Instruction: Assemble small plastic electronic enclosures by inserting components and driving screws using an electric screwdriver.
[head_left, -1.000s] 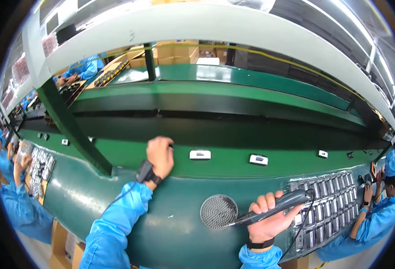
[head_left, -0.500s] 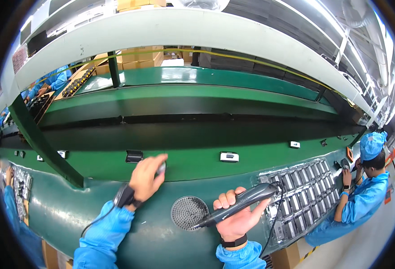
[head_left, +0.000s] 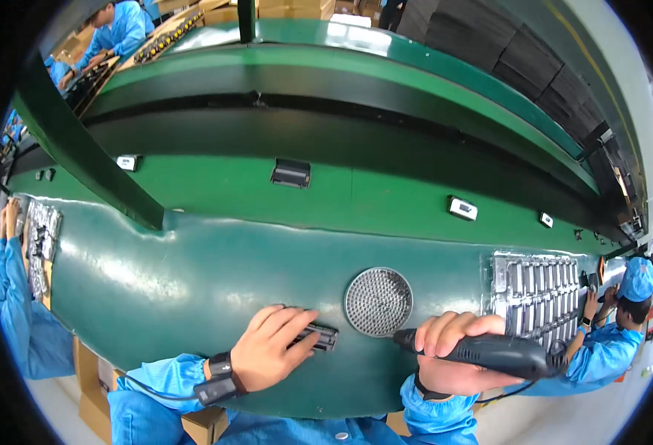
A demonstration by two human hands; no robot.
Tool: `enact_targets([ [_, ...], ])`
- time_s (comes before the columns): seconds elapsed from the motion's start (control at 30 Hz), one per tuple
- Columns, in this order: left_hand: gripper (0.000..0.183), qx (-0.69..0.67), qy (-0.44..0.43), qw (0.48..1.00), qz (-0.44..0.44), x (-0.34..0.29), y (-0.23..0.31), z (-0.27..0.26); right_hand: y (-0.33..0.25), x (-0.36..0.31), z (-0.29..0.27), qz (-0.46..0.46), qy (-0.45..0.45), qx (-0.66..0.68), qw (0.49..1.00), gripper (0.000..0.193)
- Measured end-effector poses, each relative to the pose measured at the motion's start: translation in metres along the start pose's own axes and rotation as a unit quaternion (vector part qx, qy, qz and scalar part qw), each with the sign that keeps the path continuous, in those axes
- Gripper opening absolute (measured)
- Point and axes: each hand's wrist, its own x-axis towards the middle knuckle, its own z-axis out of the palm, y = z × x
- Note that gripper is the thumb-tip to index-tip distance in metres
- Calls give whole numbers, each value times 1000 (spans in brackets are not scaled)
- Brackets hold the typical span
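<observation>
Nearby, ribbed black part (head_left: 315, 335) (round perforated grille (head_left: 378, 301))

Left hand (head_left: 271, 356) pressed small black part (head_left: 317, 336) onto green surface (head_left: 178, 282) | right hand (head_left: 453, 356) gripped black power tool (head_left: 490, 350), tip beside round perforated disc (head_left: 378, 301) | tray of parts (head_left: 538, 297) lay right.
</observation>
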Motion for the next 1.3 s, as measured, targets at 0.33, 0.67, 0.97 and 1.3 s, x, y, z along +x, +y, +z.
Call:
enact_targets([
  [0.33,46,-122,-96,985,-80,1,-13,15,15,7,9,-13,-57,-83,995,79],
  [0.67,37,-149,-22,979,-137,-2,-22,21,48,14,17,32,-54,-82,995,76],
  [0.97,39,-145,-15,980,-136,-4,-23,23,54,11,18,51,-53,-65,995,70],
  [1.3,38,-136,-8,982,-134,-4,-21,24,59,11,25,36,-74,-82,993,69],
])
